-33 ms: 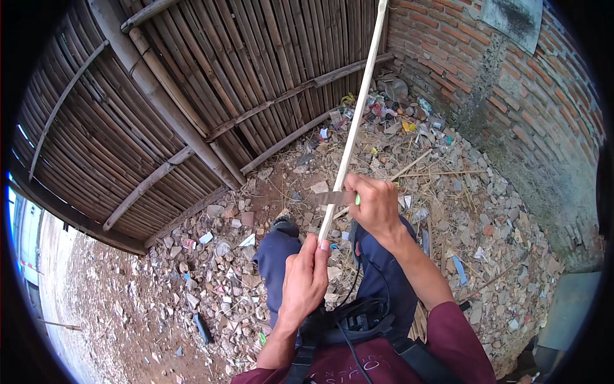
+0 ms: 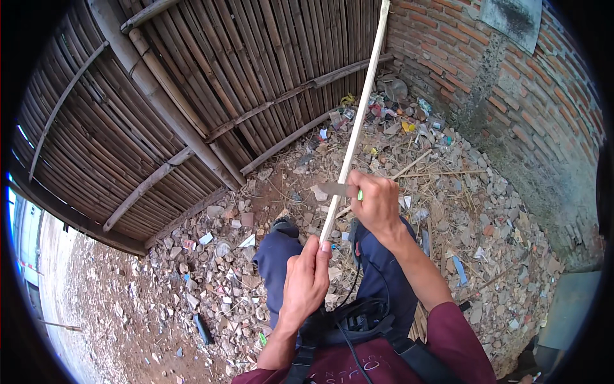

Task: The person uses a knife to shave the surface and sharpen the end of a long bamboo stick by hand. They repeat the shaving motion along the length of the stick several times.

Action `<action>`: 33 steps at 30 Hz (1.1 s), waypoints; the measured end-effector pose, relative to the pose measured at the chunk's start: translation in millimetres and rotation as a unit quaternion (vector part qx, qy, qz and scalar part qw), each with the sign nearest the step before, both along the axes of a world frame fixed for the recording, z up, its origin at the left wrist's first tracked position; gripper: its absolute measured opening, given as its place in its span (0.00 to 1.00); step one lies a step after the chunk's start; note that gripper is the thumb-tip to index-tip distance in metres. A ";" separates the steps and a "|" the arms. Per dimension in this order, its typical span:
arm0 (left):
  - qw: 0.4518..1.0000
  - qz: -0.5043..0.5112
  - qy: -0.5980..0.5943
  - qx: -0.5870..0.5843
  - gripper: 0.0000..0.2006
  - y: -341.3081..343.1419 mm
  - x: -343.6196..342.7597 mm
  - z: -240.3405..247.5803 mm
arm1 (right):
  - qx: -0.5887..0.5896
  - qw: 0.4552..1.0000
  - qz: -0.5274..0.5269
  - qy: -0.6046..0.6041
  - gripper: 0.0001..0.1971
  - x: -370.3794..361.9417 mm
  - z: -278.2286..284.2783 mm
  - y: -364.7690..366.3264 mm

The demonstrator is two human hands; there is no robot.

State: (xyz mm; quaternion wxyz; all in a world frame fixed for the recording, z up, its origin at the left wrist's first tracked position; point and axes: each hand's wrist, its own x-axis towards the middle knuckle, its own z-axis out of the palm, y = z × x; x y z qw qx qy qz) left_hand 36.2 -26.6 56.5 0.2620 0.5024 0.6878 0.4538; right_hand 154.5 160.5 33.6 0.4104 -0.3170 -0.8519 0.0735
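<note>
A long pale strip of wood or bamboo (image 2: 360, 121) runs from my lap up and away, leaning slightly right. Its near end is gripped in my left hand (image 2: 304, 279), with the thumb lying along it. My right hand (image 2: 378, 203) is closed round the green handle of a knife (image 2: 334, 189). The blade points left and lies across the strip, a short way beyond my left hand. My right fingers hide most of the handle. I cannot tell how deep the blade's edge sits in the strip.
Rubble and litter cover the ground (image 2: 211, 275). A bamboo slat wall (image 2: 275, 57) stands at the left and ahead, a brick wall (image 2: 441, 38) at the right. My knees are on both sides of the strip. Thin sticks (image 2: 444, 173) lie at the right.
The knife and my right hand have shifted slightly away and to the right along the strip. The strip's far part has tilted a little to the right. My left hand keeps its grip.
</note>
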 end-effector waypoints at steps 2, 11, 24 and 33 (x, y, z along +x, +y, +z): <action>1.000 -0.005 -0.019 -0.004 0.17 -4.5 5.1 -8.8 | 0.038 0.996 -0.071 0.044 0.05 6.1 -0.4 21.8; 0.998 -0.031 -0.040 -0.023 0.16 -8.4 9.5 -13.1 | 0.050 0.996 -0.045 0.053 0.02 17.8 5.4 27.8; 1.000 0.006 0.005 0.011 0.12 -11.9 14.1 -7.2 | 0.022 0.998 -0.015 0.065 0.04 0.7 6.6 9.5; 0.999 0.021 0.029 0.010 0.12 -21.5 6.8 -6.1 | 0.030 0.996 0.008 0.084 0.03 -16.2 10.0 18.1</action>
